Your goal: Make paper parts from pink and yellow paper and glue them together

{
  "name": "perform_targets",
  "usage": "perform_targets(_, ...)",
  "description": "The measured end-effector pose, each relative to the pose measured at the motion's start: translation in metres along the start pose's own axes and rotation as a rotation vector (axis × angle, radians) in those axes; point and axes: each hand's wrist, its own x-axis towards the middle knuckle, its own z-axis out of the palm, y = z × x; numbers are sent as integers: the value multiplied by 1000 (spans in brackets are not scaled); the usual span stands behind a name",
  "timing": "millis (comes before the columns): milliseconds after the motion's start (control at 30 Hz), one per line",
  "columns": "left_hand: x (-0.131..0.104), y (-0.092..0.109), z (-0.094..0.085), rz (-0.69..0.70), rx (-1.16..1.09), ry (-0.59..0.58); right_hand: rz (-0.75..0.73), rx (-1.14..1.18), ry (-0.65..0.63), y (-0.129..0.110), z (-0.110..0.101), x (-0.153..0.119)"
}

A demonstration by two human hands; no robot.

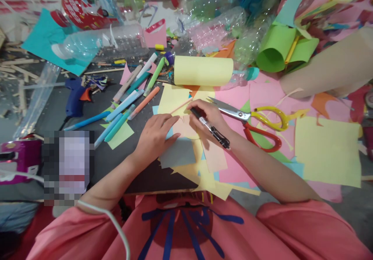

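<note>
On surface (pixel 105 159), right hand (pixel 214 116) fingers grip black pen (pixel 210 127), left hand (pixel 155 134) fingers spread at peach paper (pixel 183 129). Pen likely light, stiff: pinch low barrel.

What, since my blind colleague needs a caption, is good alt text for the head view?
A person's right hand holds a black pen over pale paper, with the left hand at its edge. Scissors, markers, a blue glue gun and plastic bottles crowd the dark table.
</note>
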Motion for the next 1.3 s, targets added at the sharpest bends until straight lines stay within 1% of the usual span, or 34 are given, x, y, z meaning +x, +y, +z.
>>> perform_targets(167,-3,0,5,-19,69,10,-96,-71,-2,3,0,1)
perform_targets(267,-2,2,5,-10,111,25,-104,-92,-23,4,0,1)
perform_targets(400,0,5,1,16,103,19,-112,-103,-32,4,-1,2)
perform_targets(500,1,6,-1,-7,99,15,-114,-114,-40,4,-1,2)
perform_targets(600,0,5,-1,-2,41,-27,-105,-126,-42,3,-1,3)
perform_targets(667,-1,4,0,32,-22,-71,-103,-120,-37,3,-2,2)
perform_targets(733,-1,3,0,67,-46,-84,-109,-112,-22,3,-1,2)
perform_targets(933,-2,3,-1,88,17,-17,-106,-104,-5,3,-1,1)
perform_targets(1300,-3,1,2,97,-20,-14,-115,-93,-16,4,-2,2)
